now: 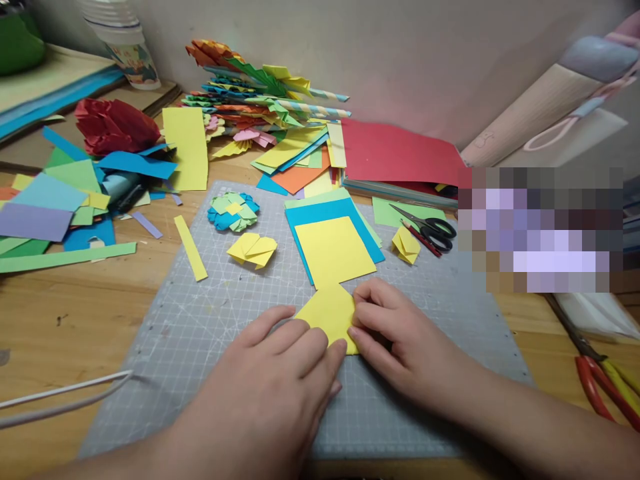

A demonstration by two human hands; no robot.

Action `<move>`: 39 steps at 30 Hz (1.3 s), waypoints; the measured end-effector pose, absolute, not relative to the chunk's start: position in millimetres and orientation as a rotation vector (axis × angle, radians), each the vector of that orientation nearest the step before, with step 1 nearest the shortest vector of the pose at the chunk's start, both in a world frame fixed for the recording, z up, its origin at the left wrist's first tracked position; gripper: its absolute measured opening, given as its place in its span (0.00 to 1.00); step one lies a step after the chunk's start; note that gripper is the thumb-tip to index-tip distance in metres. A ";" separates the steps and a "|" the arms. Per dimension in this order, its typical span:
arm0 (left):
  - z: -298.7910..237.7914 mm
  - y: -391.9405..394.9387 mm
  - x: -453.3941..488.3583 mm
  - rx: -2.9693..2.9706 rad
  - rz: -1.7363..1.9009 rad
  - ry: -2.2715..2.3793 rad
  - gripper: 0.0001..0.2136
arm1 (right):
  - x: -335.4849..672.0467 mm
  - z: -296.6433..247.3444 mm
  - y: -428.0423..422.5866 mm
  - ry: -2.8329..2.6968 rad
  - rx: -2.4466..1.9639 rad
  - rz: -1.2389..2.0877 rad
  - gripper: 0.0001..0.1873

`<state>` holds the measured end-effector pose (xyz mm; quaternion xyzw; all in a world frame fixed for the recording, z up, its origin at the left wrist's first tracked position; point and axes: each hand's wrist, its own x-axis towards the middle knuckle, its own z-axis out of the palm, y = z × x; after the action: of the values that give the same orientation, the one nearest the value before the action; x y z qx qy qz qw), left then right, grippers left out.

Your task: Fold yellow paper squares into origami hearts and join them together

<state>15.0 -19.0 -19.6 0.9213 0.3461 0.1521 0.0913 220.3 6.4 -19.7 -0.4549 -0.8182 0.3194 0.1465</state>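
Observation:
A folded piece of yellow paper (330,312) lies on the grey cutting mat (190,400) between my hands. My left hand (280,373) presses on its left and near edge, fingers curled and thumb on the paper. At its right edge my right hand (395,327) pinches the paper between thumb and fingers. Just beyond lie a flat yellow square (335,247) and a blue sheet (320,208). A folded yellow paper piece (253,251) sits to the left and a smaller folded yellow piece (406,245) to the right. Behind the left one is a green and blue paper flower (233,211).
Black scissors (435,230) and a pencil rest at the mat's right. Paper scraps (45,193) and a red paper flower (115,127) cover the left. A red sheet (400,153) tops a stack behind. Red-and-yellow-handled pliers (595,380) lie far right; a white cable (65,400) at left.

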 end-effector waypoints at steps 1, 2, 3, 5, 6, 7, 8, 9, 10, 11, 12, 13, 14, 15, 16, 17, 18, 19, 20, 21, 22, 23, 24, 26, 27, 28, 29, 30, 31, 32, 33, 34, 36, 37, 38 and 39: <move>-21.1 -18.6 15.2 2.756 0.434 1.024 0.12 | 220.4 -19.6 6.1 -2.358 -1.312 0.917 0.12; -22.6 -18.4 15.3 2.774 0.421 1.019 0.13 | 220.6 -19.4 5.7 -2.360 -1.315 0.913 0.12; -24.0 -18.4 15.3 2.786 0.413 1.014 0.13 | 220.8 -18.9 5.3 -2.360 -1.317 0.907 0.11; -26.0 -18.5 15.1 2.793 0.396 1.003 0.13 | 221.3 -17.6 4.6 -2.356 -1.319 0.896 0.11; -26.5 -18.7 15.0 2.792 0.393 0.995 0.13 | 221.4 -16.9 4.4 -2.354 -1.318 0.890 0.11; -26.7 -18.9 14.8 2.787 0.369 0.990 0.14 | 221.3 -16.4 4.4 -2.352 -1.321 0.884 0.11; -26.6 -19.0 14.7 2.786 0.365 0.985 0.14 | 221.0 -16.1 4.5 -2.352 -1.322 0.878 0.11; -26.3 -19.2 14.6 2.789 0.354 0.988 0.14 | 220.5 -16.0 4.8 -2.353 -1.324 0.873 0.11; -25.7 -19.4 14.5 2.791 0.340 0.994 0.14 | 220.0 -16.2 5.2 -2.355 -1.326 0.865 0.11; -25.0 -19.5 14.5 2.800 0.334 0.993 0.14 | 219.5 -16.5 5.6 -2.358 -1.326 0.858 0.11; -24.3 -19.6 14.6 2.811 0.323 0.988 0.14 | 219.1 -16.8 5.8 -2.361 -1.327 0.853 0.11; -23.4 -19.7 14.8 2.823 0.314 0.981 0.13 | 219.1 -17.0 5.8 -2.360 -1.329 0.849 0.11; -22.6 -19.7 15.1 2.834 0.304 0.971 0.12 | 219.6 -16.9 5.3 -2.351 -1.332 0.842 0.10; -21.8 -19.6 15.4 2.840 0.290 0.966 0.12 | 220.6 -16.4 4.3 -2.340 -1.337 0.833 0.09; -21.1 -19.5 15.8 2.841 0.277 0.967 0.11 | 222.3 -15.6 2.5 -2.334 -1.332 0.817 0.08; -20.6 -19.3 16.1 2.839 0.272 0.971 0.12 | 224.3 -14.4 0.1 -2.344 -1.311 0.788 0.06; -20.3 -19.1 16.5 2.835 0.270 0.978 0.13 | 226.7 -12.9 -3.0 -2.371 -1.268 0.745 0.06; -20.1 -18.8 16.7 2.831 0.273 0.980 0.14 | 229.0 -11.4 -6.6 -2.415 -1.209 0.688 0.07; -20.2 -18.6 16.9 2.827 0.275 0.978 0.15 | 230.9 -10.0 -10.4 -2.467 -1.137 0.618 0.10; -20.5 -18.4 17.0 2.822 0.277 0.976 0.15 | 232.2 -8.9 -14.1 -2.508 -1.077 0.555 0.11; -20.7 -18.2 17.0 2.818 0.277 0.973 0.15 | 232.7 -8.2 -17.5 -2.540 -1.045 0.493 0.12; -21.0 -18.0 16.9 2.815 0.274 0.968 0.16 | 232.4 -7.8 -20.4 -2.567 -1.026 0.446 0.12; -21.1 -17.9 16.8 2.813 0.270 0.963 0.16 | 231.5 -7.9 -22.7 -2.588 -1.016 0.411 0.13; -20.9 -17.5 16.5 2.813 0.277 0.956 0.17 | 228.3 -8.5 -25.9 -2.629 -1.006 0.372 0.15; -20.6 -17.4 16.4 2.813 0.281 0.952 0.16 | 226.7 -8.7 -26.9 -2.647 -1.010 0.360 0.15; -20.0 -17.3 16.3 2.811 0.278 0.949 0.15 | 225.4 -8.6 -27.7 -2.668 -1.023 0.347 0.15; -19.4 -17.2 16.2 2.808 0.273 0.949 0.14 | 224.7 -8.1 -28.5 -2.689 -1.047 0.331 0.16; -18.7 -17.2 16.1 2.803 0.267 0.949 0.14 | 224.6 -7.1 -29.2 -2.714 -1.072 0.312 0.16; -18.1 -17.3 15.9 2.800 0.262 0.949 0.13 | 225.2 -5.8 -29.9 -2.743 -1.100 0.287 0.17; -17.5 -17.4 15.7 2.798 0.260 0.948 0.13 | 226.4 -4.1 -30.5 -2.778 -1.121 0.255 0.17; -17.1 -17.6 15.3 2.796 0.256 0.946 0.13 | 228.2 -2.2 -31.1 -2.818 -1.135 0.221 0.17; -16.9 -17.9 15.0 2.795 0.255 0.943 0.14 | 230.4 -0.3 -31.6 -2.859 -1.145 0.184 0.17; -17.1 -18.4 14.5 2.795 0.260 0.942 0.14 | 235.2 2.9 -31.8 -2.912 -1.173 0.123 0.17; -17.5 -18.7 14.4 2.795 0.263 0.942 0.13 | 237.4 3.9 -31.6 -2.922 -1.192 0.116 0.17; -18.1 -19.0 14.5 2.795 0.267 0.945 0.13 | 239.2 4.5 -31.0 -2.926 -1.208 0.127 0.17; -18.7 -19.3 14.7 2.794 0.274 0.949 0.12 | 240.6 4.8 -30.1 -2.922 -1.225 0.155 0.17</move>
<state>14.7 -19.3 -18.7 0.9391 0.3190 0.0921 0.0888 240.6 -30.1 4.8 -0.3862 -0.9210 0.0490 -0.0152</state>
